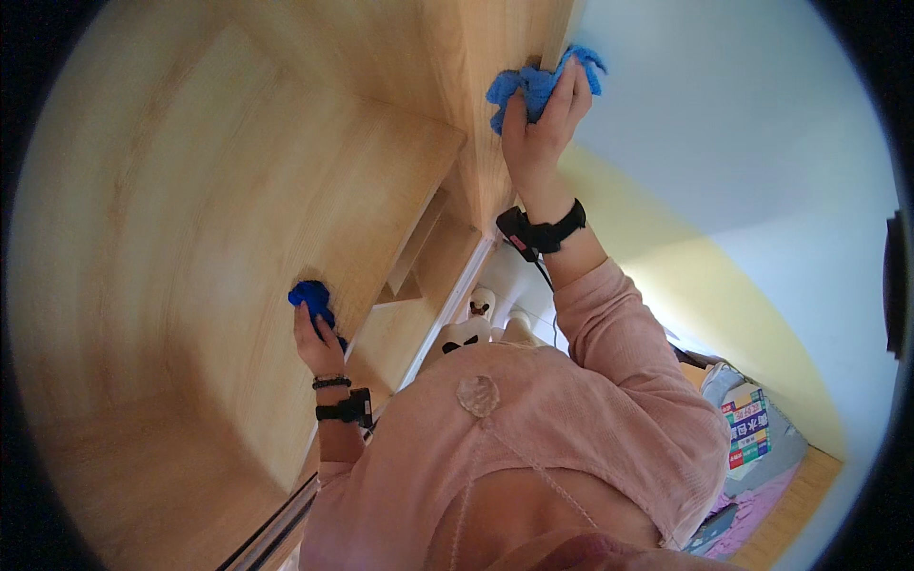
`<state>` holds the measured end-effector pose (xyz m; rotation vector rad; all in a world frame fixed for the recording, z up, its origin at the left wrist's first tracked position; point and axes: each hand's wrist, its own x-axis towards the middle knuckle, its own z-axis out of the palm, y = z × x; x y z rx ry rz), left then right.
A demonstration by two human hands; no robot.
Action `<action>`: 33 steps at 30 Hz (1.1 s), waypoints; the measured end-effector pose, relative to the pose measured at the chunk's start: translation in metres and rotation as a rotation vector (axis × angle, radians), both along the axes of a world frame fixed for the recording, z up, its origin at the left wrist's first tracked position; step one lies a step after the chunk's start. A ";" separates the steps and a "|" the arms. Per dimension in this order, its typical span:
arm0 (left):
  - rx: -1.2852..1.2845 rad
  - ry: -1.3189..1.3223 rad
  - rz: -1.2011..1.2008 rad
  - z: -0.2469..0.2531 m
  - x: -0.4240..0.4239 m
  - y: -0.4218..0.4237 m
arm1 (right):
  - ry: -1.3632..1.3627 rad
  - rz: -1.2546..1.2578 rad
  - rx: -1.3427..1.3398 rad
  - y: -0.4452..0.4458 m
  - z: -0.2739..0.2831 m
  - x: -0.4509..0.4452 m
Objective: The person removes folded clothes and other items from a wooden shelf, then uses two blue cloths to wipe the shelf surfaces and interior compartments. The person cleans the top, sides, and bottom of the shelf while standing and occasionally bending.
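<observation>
My left hand (318, 342) is closed around a dark blue cloth (312, 297), which rests on the wooden shelf board (285, 235) inside a cabinet. Higher in the view, my right hand (544, 128) grips a lighter blue cloth (532, 87) against the front edge of the cabinet's side panel (493, 143), close to the wall. Its thumb lies on one side of the cloth and the fingers on the other. Each wrist carries a black strap with a small box.
Below the shelf is a compartment (414, 250) with a divider, and a pale rail (446, 307) runs along its front. A blue and yellow wall (714, 178) rises on the right. Printed packaging (747, 428) and pink fabric (757, 510) lie at lower right. A cable hangs from my right wrist.
</observation>
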<state>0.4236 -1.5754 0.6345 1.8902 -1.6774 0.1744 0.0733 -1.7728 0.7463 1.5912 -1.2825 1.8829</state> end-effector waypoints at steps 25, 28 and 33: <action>-0.041 -0.011 0.069 0.001 -0.001 -0.001 | 1.565 -0.107 0.695 0.011 -0.033 -0.013; -0.045 0.012 0.053 -0.001 -0.002 -0.004 | 1.721 -0.058 0.762 0.004 -0.118 -0.015; -0.044 0.001 0.055 -0.003 0.001 -0.005 | 1.603 0.124 0.970 0.001 -0.192 -0.009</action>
